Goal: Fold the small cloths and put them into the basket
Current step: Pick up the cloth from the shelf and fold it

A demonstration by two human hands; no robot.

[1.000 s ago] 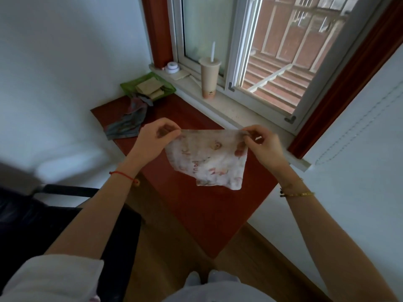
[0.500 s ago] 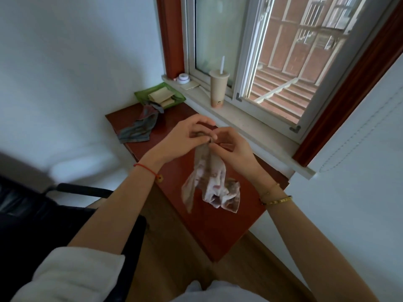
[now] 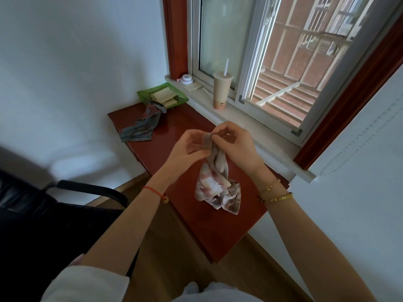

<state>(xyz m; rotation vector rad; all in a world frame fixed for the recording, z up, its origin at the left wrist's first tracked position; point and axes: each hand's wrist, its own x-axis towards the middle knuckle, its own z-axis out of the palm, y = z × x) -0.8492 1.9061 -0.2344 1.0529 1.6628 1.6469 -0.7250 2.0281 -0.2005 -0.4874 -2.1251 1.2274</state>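
1. Head view: both hands meet above the middle of the red tabletop [image 3: 218, 232]; the left hand [image 3: 185, 149] and right hand [image 3: 235, 147] pinch the top of a patterned cloth [image 3: 218, 184], which hangs limp between them.
2. Judged mid-fold; next, halve it neatly.
3. A green basket [image 3: 144, 94] at the far corner holds folded cloths [image 3: 162, 95]; a grey cloth [image 3: 141, 127] lies beside it, unfolded.
4. A cup [image 3: 221, 90] stands on the sill, clear of the path.

- Tall drink cup [image 3: 222, 90] with straw, upright on pale windowsill [image 3: 257, 127].
- Small round white container [image 3: 186, 79] at sill's far end, near a flat card [image 3: 193, 86].
- Red-brown bench [image 3: 185, 212] below window.
- Black chair [image 3: 43, 214] at left.
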